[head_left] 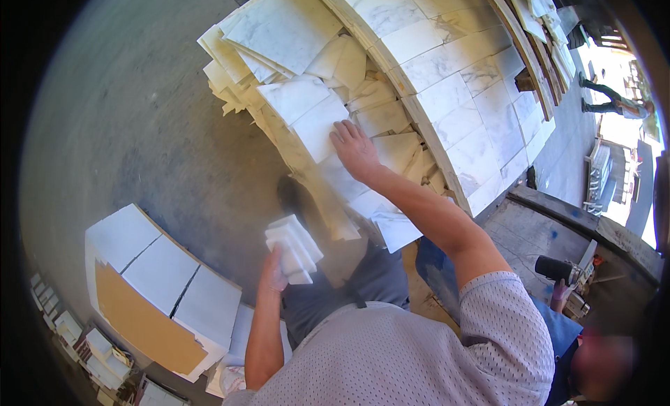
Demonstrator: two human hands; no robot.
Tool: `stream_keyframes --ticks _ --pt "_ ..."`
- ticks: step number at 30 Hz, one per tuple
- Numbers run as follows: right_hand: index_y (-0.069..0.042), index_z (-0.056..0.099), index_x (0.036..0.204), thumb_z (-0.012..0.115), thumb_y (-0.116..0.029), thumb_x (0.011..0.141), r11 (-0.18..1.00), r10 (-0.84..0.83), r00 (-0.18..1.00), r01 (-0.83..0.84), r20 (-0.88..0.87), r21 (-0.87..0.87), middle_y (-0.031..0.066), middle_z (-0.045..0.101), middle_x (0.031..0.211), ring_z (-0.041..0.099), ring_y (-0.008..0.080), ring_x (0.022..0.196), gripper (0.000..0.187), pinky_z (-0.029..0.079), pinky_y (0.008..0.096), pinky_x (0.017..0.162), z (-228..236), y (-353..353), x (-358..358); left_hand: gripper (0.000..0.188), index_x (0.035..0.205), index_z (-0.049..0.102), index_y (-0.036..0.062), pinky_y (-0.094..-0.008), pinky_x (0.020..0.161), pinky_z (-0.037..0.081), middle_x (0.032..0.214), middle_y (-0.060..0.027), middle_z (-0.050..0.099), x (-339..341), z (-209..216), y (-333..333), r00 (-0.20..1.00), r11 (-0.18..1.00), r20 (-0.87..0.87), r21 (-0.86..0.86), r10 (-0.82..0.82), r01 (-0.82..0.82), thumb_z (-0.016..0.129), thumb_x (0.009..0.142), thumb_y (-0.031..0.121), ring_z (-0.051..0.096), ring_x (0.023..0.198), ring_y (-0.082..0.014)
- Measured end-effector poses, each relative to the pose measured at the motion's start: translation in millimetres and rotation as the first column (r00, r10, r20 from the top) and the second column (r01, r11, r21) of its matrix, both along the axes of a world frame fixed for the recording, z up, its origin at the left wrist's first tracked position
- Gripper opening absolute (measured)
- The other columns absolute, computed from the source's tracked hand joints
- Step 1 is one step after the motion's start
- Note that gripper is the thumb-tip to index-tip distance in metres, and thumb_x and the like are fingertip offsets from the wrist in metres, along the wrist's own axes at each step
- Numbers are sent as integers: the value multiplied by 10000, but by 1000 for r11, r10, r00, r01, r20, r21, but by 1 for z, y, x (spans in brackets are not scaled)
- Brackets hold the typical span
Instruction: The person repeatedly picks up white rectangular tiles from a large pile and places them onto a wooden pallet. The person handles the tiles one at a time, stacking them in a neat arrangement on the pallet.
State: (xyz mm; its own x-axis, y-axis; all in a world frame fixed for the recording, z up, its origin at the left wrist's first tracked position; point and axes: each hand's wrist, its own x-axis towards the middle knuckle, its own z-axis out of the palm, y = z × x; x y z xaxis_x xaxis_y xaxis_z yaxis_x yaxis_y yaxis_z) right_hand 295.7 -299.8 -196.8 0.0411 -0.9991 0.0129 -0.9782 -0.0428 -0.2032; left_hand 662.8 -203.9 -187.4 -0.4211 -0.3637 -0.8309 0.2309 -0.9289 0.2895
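My left hand [274, 272] is closed round a small stack of white stone tiles [296, 247], held out in front of my legs. My right arm reaches forward, and my right hand [354, 152] rests with fingers outstretched on the right edge of a white marble tile [317, 127]. That tile lies in a row on top of a broad pile of marble pieces, with broken slabs [387, 116] beside it. Larger tiles [283, 25] are stacked loosely at the pile's far end.
A wooden rail [405, 78] separates the pile from flat-laid marble tiles [447, 102]. At lower left stands a block of stacked white tiles [157, 266]. On the right a co-worker's hand [560, 292] is at a black cylindrical tool [553, 268]; another person [618, 102] stands farther off.
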Motion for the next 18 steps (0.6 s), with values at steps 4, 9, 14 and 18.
stream_keyframes --ticks 4,9,14,18 --pt "37 457 1309 714 -157 761 900 -419 895 386 155 204 260 446 1378 415 428 1297 636 342 506 1100 -27 21 23 672 1388 482 70 -461 997 507 1264 -109 629 5 -3 5 1000 1000 -18 30 -1 2 646 917 519 630 1144 -271" --pt "76 385 1381 802 -302 729 909 -413 891 391 187 142 254 425 1417 379 408 1339 862 321 505 1115 -38 30 50 666 1386 485 69 -464 1004 501 1265 -108 628 8 -3 9 999 998 -9 46 -35 35 659 913 504 625 1150 -274" --pt "79 376 1401 798 -330 738 903 -430 880 419 203 96 245 423 1435 359 395 1368 886 309 501 1128 -49 4 47 673 1394 475 73 -476 1015 492 1277 -112 618 4 -1 9 999 998 6 57 -37 36 665 910 500 610 1172 -285" --pt "79 413 1377 774 -301 765 870 -491 829 478 266 117 247 460 1407 420 391 1319 805 340 489 1103 -34 7 46 680 1401 463 73 -482 1020 488 1294 -117 608 -6 2 6 997 997 -46 46 -59 61 662 911 501 604 1182 -291"
